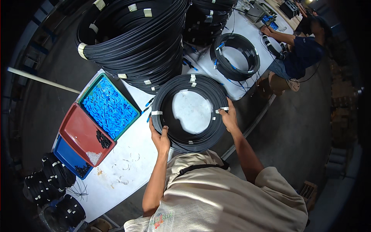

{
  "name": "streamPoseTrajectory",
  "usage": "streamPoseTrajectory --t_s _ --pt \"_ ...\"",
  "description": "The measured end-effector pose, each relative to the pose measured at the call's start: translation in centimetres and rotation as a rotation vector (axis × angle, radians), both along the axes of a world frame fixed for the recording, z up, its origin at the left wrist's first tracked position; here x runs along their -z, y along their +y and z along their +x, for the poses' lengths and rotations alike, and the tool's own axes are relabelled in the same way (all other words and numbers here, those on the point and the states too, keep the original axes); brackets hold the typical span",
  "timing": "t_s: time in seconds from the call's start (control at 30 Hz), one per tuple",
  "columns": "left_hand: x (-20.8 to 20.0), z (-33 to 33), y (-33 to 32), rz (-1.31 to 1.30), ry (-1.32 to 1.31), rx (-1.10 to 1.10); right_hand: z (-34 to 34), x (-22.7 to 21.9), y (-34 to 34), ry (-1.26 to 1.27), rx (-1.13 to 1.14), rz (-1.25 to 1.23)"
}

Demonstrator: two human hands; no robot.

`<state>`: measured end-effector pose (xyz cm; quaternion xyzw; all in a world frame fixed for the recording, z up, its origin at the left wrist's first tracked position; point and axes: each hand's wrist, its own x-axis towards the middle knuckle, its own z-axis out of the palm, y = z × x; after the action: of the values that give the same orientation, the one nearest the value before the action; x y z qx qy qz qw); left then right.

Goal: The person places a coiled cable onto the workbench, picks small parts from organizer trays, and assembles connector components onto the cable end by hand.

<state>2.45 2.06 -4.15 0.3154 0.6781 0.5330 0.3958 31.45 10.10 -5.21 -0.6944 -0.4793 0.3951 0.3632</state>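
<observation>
Both my hands grip a thick ring of black cable, a cable coil (164, 98), at the near edge of the white table. White tape bands wrap it at several places. My left hand (160, 139) holds its left side, thumb on top and fingers around the outer rim. On the opposite side, my right hand (230, 118) clasps the coil close to a tape band, with the thumb over the top. Blue-tipped cable ends (148, 103) stick out at the coil's left. Through its centre the white tabletop (189, 108) shows.
A tall stack of black coils (135, 50) stands behind, with another stack (205, 23) farther back. A green tray (123, 92) of small blue parts, a red tray (79, 127) and a blue tray (67, 154) lie left. One coil (247, 54) and a co-worker (307, 50) are at right.
</observation>
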Motion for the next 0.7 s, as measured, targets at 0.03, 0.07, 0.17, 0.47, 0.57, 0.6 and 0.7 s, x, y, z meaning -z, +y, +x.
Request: streamPoseTrajectory --t_s 0.03,0.07,0.17,0.47,0.57,0.6,0.7 --pt "-0.1 0.0 0.0 -0.012 0.028 0.009 0.0 -0.1 0.1 0.010 0.011 -0.018" --pt "-0.1 0.1 0.1 -0.023 0.057 0.019 -0.1 -0.2 0.2 0.019 0.024 -0.037" --pt "0.2 0.1 0.0 -0.004 0.074 0.018 -0.1 -0.3 0.2 -0.022 0.018 -0.019" --pt "0.7 -0.9 0.9 0.061 -0.061 0.099 0.2 -2.0 1.0 -0.031 -0.073 -0.015" --pt "0.2 -0.6 1.2 0.069 -0.092 0.098 0.7 -2.0 1.1 -0.026 -0.082 -0.052" --pt "0.2 -0.6 1.1 0.063 -0.121 0.085 0.2 -2.6 1.1 -0.025 -0.084 -0.048" --pt "1.3 -1.4 0.7 0.083 -0.082 0.083 -0.7 -4.1 1.3 -0.015 -0.130 -0.043"
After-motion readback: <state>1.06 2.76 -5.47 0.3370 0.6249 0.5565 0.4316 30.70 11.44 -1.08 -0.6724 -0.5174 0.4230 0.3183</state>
